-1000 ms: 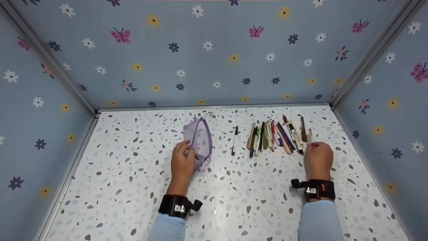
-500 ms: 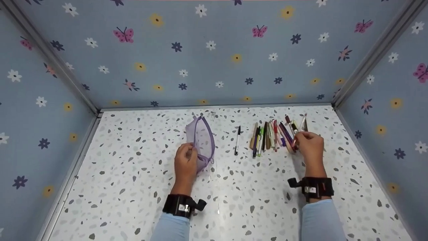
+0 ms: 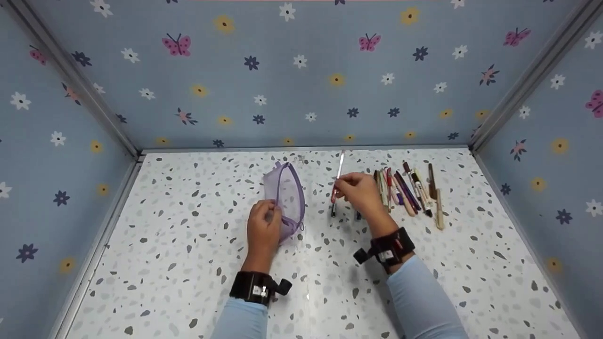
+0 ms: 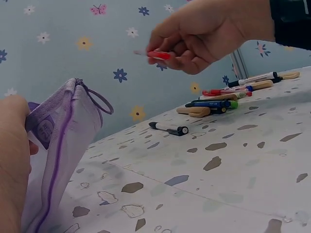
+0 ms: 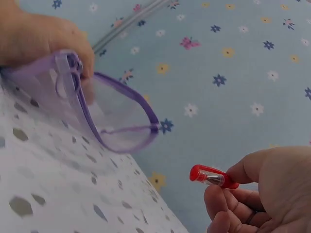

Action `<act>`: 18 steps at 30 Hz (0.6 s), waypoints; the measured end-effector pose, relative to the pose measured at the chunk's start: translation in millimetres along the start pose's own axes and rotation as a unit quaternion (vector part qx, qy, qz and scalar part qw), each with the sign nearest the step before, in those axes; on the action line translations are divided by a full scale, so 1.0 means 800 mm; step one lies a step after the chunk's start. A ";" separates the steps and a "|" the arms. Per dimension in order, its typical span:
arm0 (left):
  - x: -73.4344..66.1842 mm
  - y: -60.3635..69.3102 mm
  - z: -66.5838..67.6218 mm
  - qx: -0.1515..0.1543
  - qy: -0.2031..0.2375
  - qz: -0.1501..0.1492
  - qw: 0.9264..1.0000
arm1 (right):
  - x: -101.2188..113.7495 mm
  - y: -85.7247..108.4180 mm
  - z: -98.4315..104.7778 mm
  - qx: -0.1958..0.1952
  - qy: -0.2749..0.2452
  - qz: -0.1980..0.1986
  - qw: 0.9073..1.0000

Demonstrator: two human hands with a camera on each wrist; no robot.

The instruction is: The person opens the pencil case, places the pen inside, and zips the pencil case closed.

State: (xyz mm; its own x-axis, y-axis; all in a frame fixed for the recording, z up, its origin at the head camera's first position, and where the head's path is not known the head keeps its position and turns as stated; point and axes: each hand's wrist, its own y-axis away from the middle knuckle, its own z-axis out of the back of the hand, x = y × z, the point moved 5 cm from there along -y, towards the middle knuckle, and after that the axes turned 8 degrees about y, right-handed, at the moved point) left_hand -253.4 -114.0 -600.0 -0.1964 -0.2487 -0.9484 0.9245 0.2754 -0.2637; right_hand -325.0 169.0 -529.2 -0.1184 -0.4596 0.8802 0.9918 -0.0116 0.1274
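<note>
Red-clipped pen (image 5: 214,178): slim and round, with a glossy red clip, a clear section showing a silvery cone, and a pale barrel aimed between 12 and 1 o'clock in the head view; it is above the tabletop, at 2 o'clock from the pouch and apart from it.
Right hand (image 3: 360,190): a narrow pinch, thumb and fingers holding that pen.
Mesh pouch (image 3: 291,195): soft purple see-through netting, its mouth gaping in a long leaf shape toward 3 o'clock, the inner mesh wall showing.
Edging band (image 5: 138,98): darker purple, curving round the mouth.
Label (image 4: 44,130): a dark purple patch at the pouch's upper corner; I cannot tell whether inside or out.
Left hand (image 3: 264,221): between 7 and 8 o'clock on the pouch, its edge pinched between thumb and fingers.
Black-capped marker (image 4: 167,128): white barrel, lying on the tabletop at 3 o'clock from the pouch.
Pen row (image 3: 407,190): slim, mixed colours, side by side at 3 o'clock beyond the marker, partly hidden by the right hand.
Beige pen (image 3: 439,209): smooth, at 4 o'clock from the row's middle.
Tabletop (image 3: 165,259): white, flecked with grey terrazzo-like chips.
Back wall (image 3: 301,84): pale blue at 12 o'clock, printed with flowers and butterflies.
</note>
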 end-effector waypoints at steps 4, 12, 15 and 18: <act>0.000 0.000 0.000 0.000 -0.002 0.001 1.000 | 0.023 -0.004 -0.043 0.047 0.001 0.031 0.998; 0.000 -0.002 0.000 0.001 0.003 -0.008 1.000 | 0.044 0.000 -0.108 0.094 0.070 0.056 0.992; 0.000 -0.001 0.002 -0.002 0.005 -0.011 1.000 | 0.049 0.001 -0.126 0.114 0.092 0.066 0.987; -0.001 -0.002 0.002 -0.004 0.004 -0.022 1.000 | 0.054 0.003 -0.137 0.128 0.115 0.076 0.982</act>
State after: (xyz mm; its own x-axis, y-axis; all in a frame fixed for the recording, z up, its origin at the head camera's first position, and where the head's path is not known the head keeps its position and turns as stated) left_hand -254.0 -115.7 -598.8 -0.2399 -0.2541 -0.9370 0.9119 0.2721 -0.3073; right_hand -322.1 52.0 -540.9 0.0731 -0.6282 0.7746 0.9489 0.2829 0.1399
